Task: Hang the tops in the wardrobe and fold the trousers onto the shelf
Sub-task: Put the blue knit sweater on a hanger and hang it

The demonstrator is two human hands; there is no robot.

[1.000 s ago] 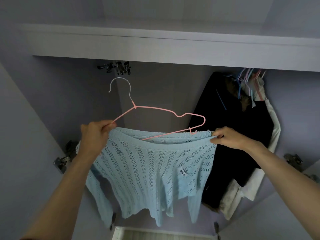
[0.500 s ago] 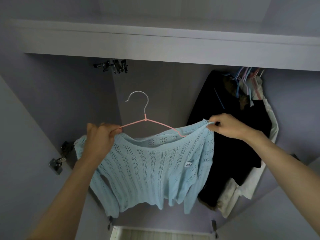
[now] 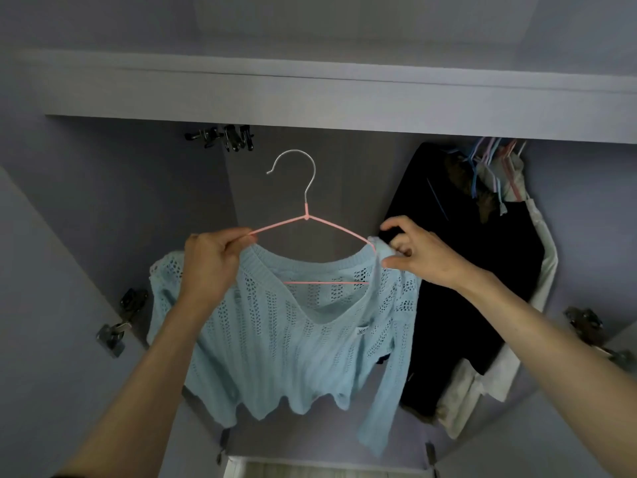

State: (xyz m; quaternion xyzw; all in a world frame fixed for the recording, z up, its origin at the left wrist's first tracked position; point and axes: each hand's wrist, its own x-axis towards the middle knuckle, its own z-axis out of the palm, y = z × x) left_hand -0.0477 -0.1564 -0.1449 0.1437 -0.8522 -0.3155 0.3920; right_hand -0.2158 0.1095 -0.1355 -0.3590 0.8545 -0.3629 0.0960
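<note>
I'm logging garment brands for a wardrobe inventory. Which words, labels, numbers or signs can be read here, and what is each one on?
No text can be read in this view.
Small white tag on the front of the light blue knit sweater: it bears dark marks, too small and blurred to read.
Pink wire hanger, dark garment and wardrobe shelf: no lettering visible.

Centre frame: light blue knit top [image 3: 296, 343], openwork pattern in vertical stripes, ribbed neckline, small white label lower right. Pink hanger [image 3: 312, 220] with silver hook. Right side: black garment [image 3: 444, 270], cream-white garment [image 3: 537, 281] behind, blue and pink hangers [image 3: 493, 163] upper right. Black clips [image 3: 227, 136] upper left. Wardrobe walls [image 3: 86, 208] pale lavender-grey.
</note>
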